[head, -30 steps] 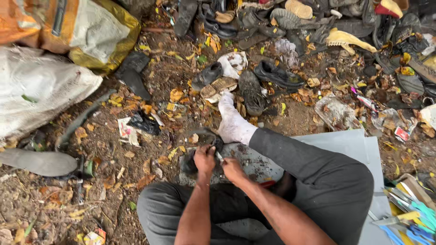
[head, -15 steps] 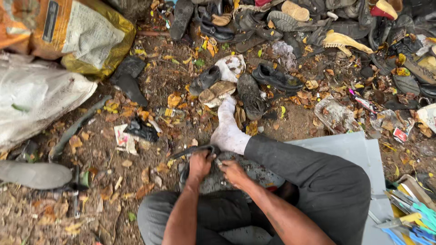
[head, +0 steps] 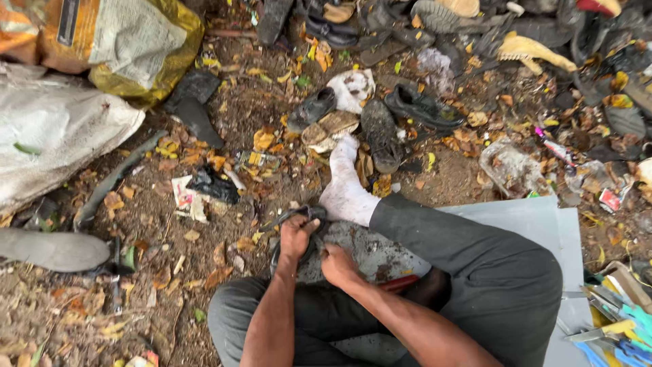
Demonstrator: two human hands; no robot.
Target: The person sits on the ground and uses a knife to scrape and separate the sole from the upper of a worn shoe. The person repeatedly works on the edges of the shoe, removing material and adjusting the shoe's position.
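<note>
The left hand [head: 297, 236] is clenched on the upper end of a dark sandal [head: 293, 243], fingers wrapped over its strap, holding it down on a worn grey slab [head: 367, 250] that lies on the ground between the person's knees. The right hand [head: 337, 264] is closed into a fist just beside it, at the slab's near edge; what its fingers hold, if anything, I cannot tell. The white-socked foot [head: 345, 185] stretches out just past the slab's far edge, its heel almost touching the sandal. Beyond the toes lie a brown sandal [head: 330, 129], a black shoe [head: 312, 109], an upturned black sole [head: 380, 134] and another black shoe [head: 424, 107], close together among dry leaves. A grey board [head: 543, 224] lies under the right leg. Along the left edge of the ground sit a white sack [head: 61, 129] and a yellow printed sack [head: 122, 41], with a grey insole [head: 51, 249] below them. Tools with blue and yellow handles [head: 621, 333] crowd the lower right corner.
</note>
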